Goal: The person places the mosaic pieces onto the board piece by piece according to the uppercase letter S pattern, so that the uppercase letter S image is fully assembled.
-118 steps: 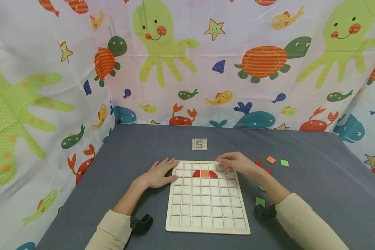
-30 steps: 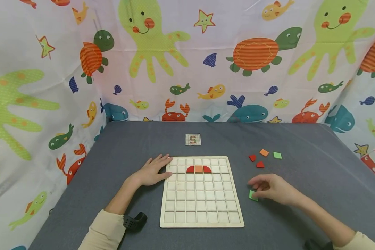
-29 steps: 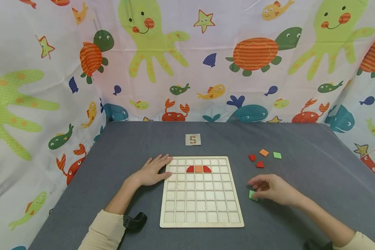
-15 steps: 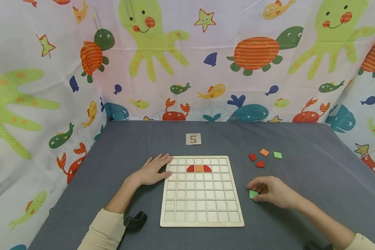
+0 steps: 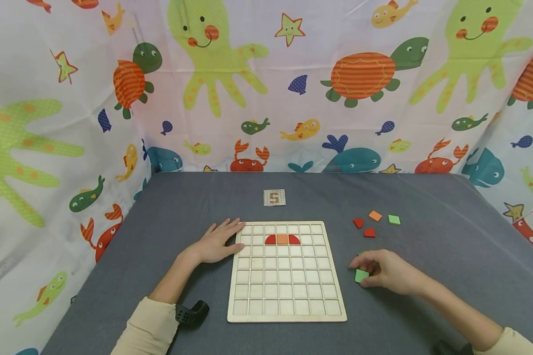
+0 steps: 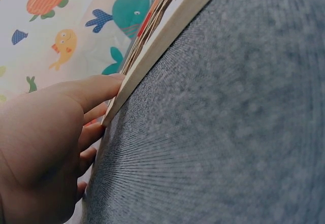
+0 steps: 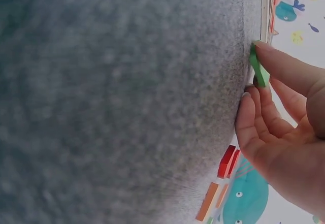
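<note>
My left hand [image 5: 214,244] rests with spread, straight fingers on the upper left edge of a pale wooden grid board [image 5: 284,292]. In the left wrist view, its thumb [image 6: 104,89] touches the board's side [image 6: 147,56]. In the board's second row lie an orange square tile [image 5: 282,239] and a red rounded tile [image 5: 270,239] and another red rounded tile [image 5: 294,239] on either side. Right of the board, my right hand [image 5: 388,272] pinches a green square tile [image 5: 361,275] between thumb and fingers. The right wrist view shows this green tile [image 7: 258,66] tilted.
Behind the right hand lie two red tiles [image 5: 369,232], an orange tile [image 5: 375,216] and a light green tile [image 5: 394,220]. A small card [image 5: 274,197] with a letter-like pattern lies beyond the board. A patterned curtain [image 5: 248,69] surrounds the grey table [image 5: 195,197].
My right hand has moved from the board's upper right to the green tile, then pinched and slightly turned it. The left hand has stayed on the board's edge.
</note>
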A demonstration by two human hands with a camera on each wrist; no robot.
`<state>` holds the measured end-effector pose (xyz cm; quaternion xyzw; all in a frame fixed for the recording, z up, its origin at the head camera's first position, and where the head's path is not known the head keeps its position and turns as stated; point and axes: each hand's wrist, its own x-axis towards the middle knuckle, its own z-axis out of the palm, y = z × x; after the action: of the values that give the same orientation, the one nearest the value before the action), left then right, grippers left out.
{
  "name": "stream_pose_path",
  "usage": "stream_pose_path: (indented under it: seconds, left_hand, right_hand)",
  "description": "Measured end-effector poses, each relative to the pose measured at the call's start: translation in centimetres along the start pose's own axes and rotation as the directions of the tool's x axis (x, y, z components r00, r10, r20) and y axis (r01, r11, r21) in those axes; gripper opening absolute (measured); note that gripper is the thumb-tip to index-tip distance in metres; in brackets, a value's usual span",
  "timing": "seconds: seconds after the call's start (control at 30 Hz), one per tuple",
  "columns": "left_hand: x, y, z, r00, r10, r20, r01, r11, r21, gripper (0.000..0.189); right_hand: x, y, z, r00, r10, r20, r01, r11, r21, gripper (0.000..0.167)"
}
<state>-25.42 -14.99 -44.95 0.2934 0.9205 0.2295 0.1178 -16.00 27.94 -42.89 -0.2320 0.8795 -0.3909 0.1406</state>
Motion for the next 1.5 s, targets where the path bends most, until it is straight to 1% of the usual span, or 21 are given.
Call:
stream_pose_path:
  seconds: [0.07, 0.17, 0.3, 0.47, 0.57, 0.73, 0.8, 0.93, 1.0, 1.1, 1.27, 1.37, 1.5]
  left_hand:
    - [-0.1, 0.1, -0.1, 1.0, -0.005, 0.002, 0.005, 1.0, 0.0, 0.066]
    - [-0.1, 0.1, -0.1, 1.0, -0.006, 0.006, 0.006, 1.0, -0.004, 0.065]
    - [-0.1, 0.0, -0.1, 1.0, -0.003, 0.003, 0.003, 1.0, -0.008, 0.065]
    - [-0.2, 0.1, -0.1, 1.0, 0.007, -0.003, -0.007, 1.0, -0.009, 0.064]
    - [-0.2, 0.1, -0.1, 1.0, 0.009, -0.006, -0.009, 1.0, -0.011, 0.064]
    - [-0.2, 0.1, -0.2, 1.0, 0.006, -0.002, -0.006, 1.0, 0.0, 0.065]
    - [-0.1, 0.1, -0.2, 1.0, 0.007, -0.003, -0.007, 1.0, 0.001, 0.065]
    - [-0.2, 0.1, -0.1, 1.0, 0.013, -0.01, -0.013, 1.0, -0.001, 0.065]
    - [-0.1, 0.1, -0.1, 1.0, 0.009, -0.008, -0.009, 1.0, 0.0, 0.065]
    - [-0.1, 0.1, -0.1, 1.0, 0.001, -0.004, -0.001, 1.0, 0.003, 0.065]
    - [-0.2, 0.2, -0.1, 1.0, -0.004, 0.0, 0.004, 1.0, -0.002, 0.065]
    - [-0.1, 0.2, -0.1, 1.0, -0.001, 0.002, 0.001, 1.0, -0.003, 0.065]
    - [-0.2, 0.2, -0.1, 1.0, 0.004, 0.0, -0.004, 1.0, -0.003, 0.064]
  right_hand:
    - [0.0, 0.2, 0.0, 1.0, -0.012, -0.004, 0.012, 1.0, 0.004, 0.03]
    - [0.0, 0.5, -0.1, 1.0, -0.005, -0.012, 0.005, 1.0, 0.013, 0.028]
    - [0.0, 0.7, -0.4, 0.999, 0.049, -0.019, -0.047, 0.996, 0.074, 0.025]
    - [0.3, 0.5, -0.7, 0.992, 0.123, -0.043, -0.115, 0.983, 0.144, 0.028]
    - [0.4, 0.3, -0.9, 0.988, 0.143, -0.061, -0.132, 0.979, 0.156, 0.031]
    - [0.9, 0.1, -0.8, 0.986, 0.151, -0.065, -0.138, 0.975, 0.177, 0.034]
    - [1.2, 0.1, -0.8, 0.987, 0.156, -0.05, -0.143, 0.969, 0.203, 0.035]
    - [2.1, -0.3, -0.7, 0.984, 0.18, -0.001, -0.172, 0.943, 0.284, 0.038]
    - [2.6, -0.5, -0.7, 0.982, 0.189, 0.018, -0.185, 0.933, 0.309, 0.04]
    - [3.3, -1.1, -0.4, 0.983, 0.183, 0.025, -0.181, 0.936, 0.302, 0.041]
    - [4.5, -1.9, 0.2, 0.986, 0.168, 0.011, -0.165, 0.947, 0.277, 0.04]
    - [5.2, -2.4, 0.6, 0.985, 0.17, 0.0, -0.163, 0.944, 0.286, 0.039]
    - [6.1, -3.0, 1.2, 0.981, 0.193, -0.001, -0.182, 0.93, 0.32, 0.037]
